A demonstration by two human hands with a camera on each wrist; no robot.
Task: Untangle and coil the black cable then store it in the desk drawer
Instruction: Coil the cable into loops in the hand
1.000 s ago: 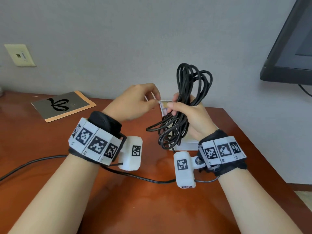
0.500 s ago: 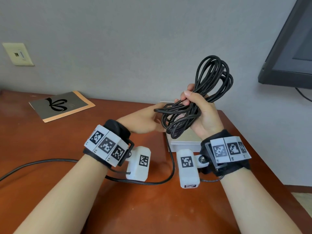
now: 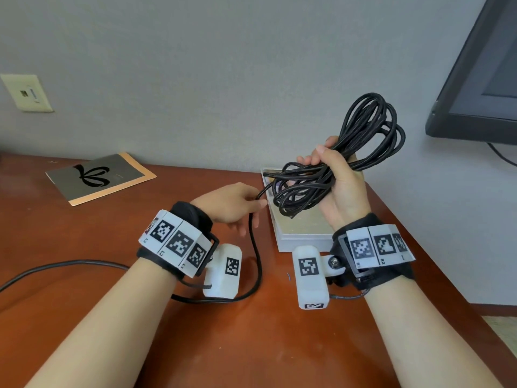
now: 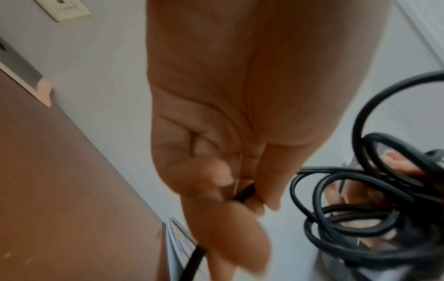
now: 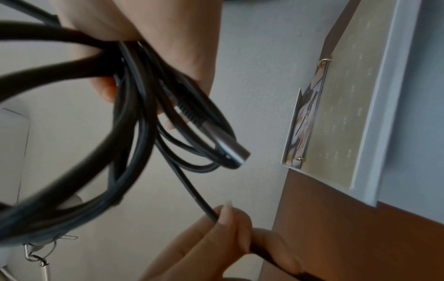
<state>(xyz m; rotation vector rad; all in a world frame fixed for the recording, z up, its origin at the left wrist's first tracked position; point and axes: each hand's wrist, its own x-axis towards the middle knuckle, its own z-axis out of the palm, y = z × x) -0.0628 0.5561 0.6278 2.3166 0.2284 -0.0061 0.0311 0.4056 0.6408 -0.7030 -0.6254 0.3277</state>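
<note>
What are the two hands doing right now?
Left hand: closed, fingers pinching the loose strand of the black cable.
Right hand: closed, gripping the coiled bundle of that cable.

On the desk (image 3: 84,275), a folder (image 3: 100,177) lies at the back left and a binder (image 3: 302,228) at the back right, against the wall. The right hand (image 3: 340,189) holds the coiled cable (image 3: 335,169) above the binder; the left hand (image 3: 232,203) is left of it, above the desk.
</note>
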